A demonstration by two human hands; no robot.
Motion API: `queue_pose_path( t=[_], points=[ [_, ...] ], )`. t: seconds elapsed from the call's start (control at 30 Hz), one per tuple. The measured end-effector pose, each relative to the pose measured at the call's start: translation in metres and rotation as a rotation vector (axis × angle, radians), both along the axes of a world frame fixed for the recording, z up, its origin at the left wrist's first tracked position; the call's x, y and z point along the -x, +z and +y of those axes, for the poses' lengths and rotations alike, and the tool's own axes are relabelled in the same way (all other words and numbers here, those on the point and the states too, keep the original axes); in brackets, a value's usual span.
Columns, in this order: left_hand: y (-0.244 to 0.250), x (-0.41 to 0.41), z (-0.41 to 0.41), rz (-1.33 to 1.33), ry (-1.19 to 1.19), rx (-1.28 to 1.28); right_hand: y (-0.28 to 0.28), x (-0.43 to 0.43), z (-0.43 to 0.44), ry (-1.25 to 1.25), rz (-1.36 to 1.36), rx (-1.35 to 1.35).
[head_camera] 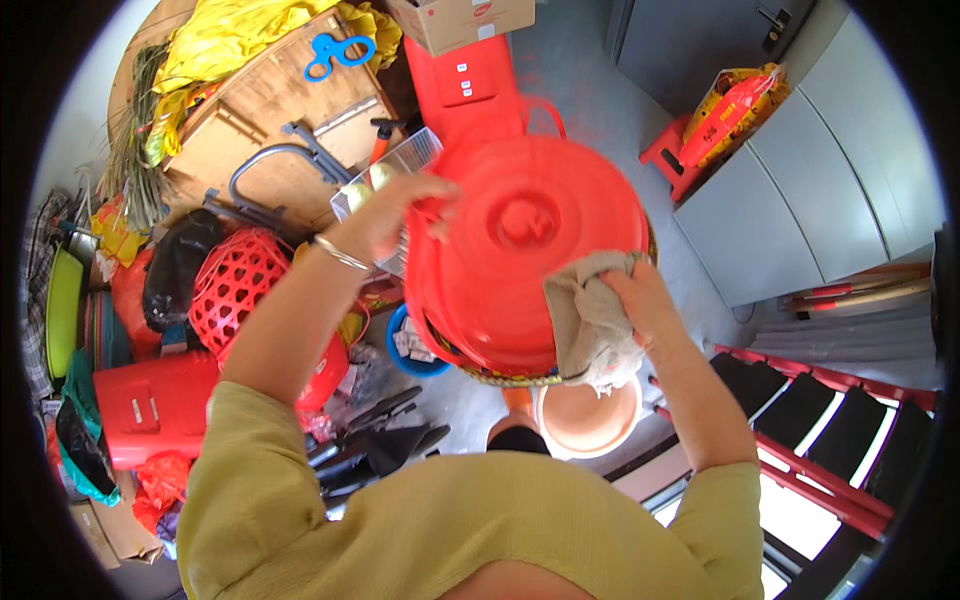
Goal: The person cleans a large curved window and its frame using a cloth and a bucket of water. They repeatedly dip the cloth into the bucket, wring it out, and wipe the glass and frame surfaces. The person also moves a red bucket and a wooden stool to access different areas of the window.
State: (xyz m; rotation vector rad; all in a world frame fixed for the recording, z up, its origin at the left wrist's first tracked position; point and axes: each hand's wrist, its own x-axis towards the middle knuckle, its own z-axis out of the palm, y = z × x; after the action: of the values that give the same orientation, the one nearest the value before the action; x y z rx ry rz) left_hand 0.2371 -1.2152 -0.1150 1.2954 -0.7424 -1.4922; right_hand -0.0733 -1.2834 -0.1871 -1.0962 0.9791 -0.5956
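Note:
A large round red plastic lid [480, 300] with a recessed centre knob lies in front of me, apparently on a wide round container with a patterned woven rim [517, 380]. My left hand [412, 214] is at the lid's left edge, its fingers curled and blurred. Red plastic shows between thumb and fingers, but whether they grip it is unclear. My right hand [637, 300] holds a crumpled beige-grey cloth [592, 322] over the lid's lower right edge. Part of the cloth hangs past the rim.
Beneath the right side stands a pale orange basin [589, 420]; a blue basket [412, 345] stands left. Beyond the lid are a red bin [465, 82] and a cardboard box [469, 22]. A wire basket [420, 154], red latticed basket [240, 289] and grey cabinet [810, 180] flank me.

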Motion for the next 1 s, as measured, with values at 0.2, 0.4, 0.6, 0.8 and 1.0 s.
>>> queue_pose_path(
  t=[0.2, 0.4, 0.6, 0.8, 1.0],
  points=[
    [-0.180, -0.001, -0.058, 0.055, -0.099, -0.172, -0.171, 0.006, -0.053, -0.137, 0.090, -0.349],
    [-0.323, -0.016, -0.068, 0.046, -0.050, -0.220, -0.321, -0.011, -0.089, -0.090, 0.254, -0.373],
    [-0.412, -0.026, -0.065, -0.002, -0.052, -0.261, -0.438, -0.026, -0.101, -0.083, 0.297, -0.499],
    [-0.504, -0.015, -0.013, -0.153, 0.044, -0.477, -0.509, -0.027, -0.056, -0.134, 0.591, -0.573],
    [-0.537, 0.015, 0.036, -0.045, 0.127, -0.420, -0.507, 0.032, -0.036, -0.076, 0.457, -0.525]
  ],
)
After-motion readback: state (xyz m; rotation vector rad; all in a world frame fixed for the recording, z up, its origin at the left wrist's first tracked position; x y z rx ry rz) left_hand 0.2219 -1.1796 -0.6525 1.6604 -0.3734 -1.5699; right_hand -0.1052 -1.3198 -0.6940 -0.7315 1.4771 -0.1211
